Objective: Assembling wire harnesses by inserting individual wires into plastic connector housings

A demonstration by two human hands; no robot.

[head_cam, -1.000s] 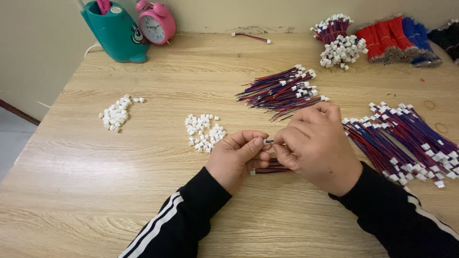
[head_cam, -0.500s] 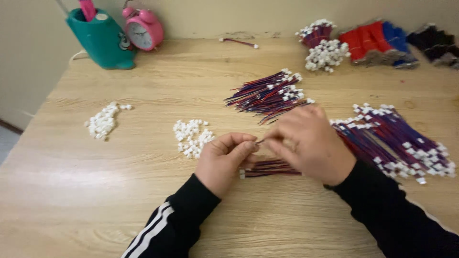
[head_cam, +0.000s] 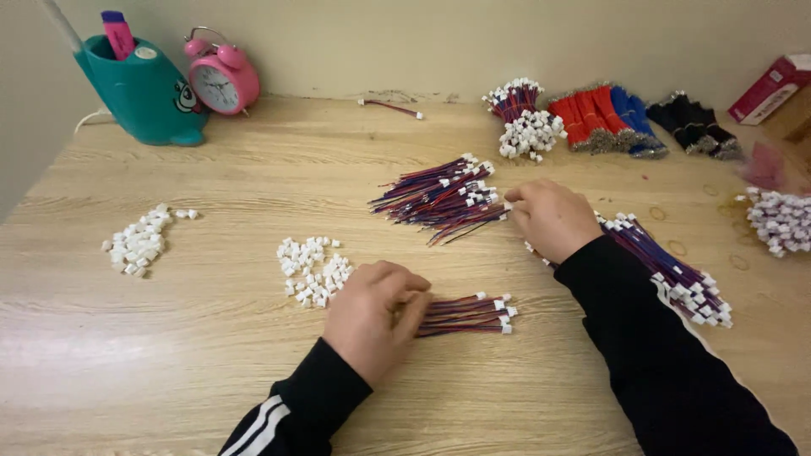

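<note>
A small wire bundle (head_cam: 467,314) at lower centre is being pinched by the left hand (head_cam: 372,317); the larger wire pile (head_cam: 439,196) at centre is being touched by the right hand (head_cam: 553,218), its grip hidden from view.

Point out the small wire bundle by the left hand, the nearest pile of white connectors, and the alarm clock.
small wire bundle (head_cam: 469,314), head view, middle of the wires
pile of white connectors (head_cam: 311,270), head view, pile centre
alarm clock (head_cam: 221,82), head view, dial

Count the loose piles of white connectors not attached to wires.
2: one pile of white connectors at the table's left, another pile just left of the left hand. More may be hidden under the hands.
</note>
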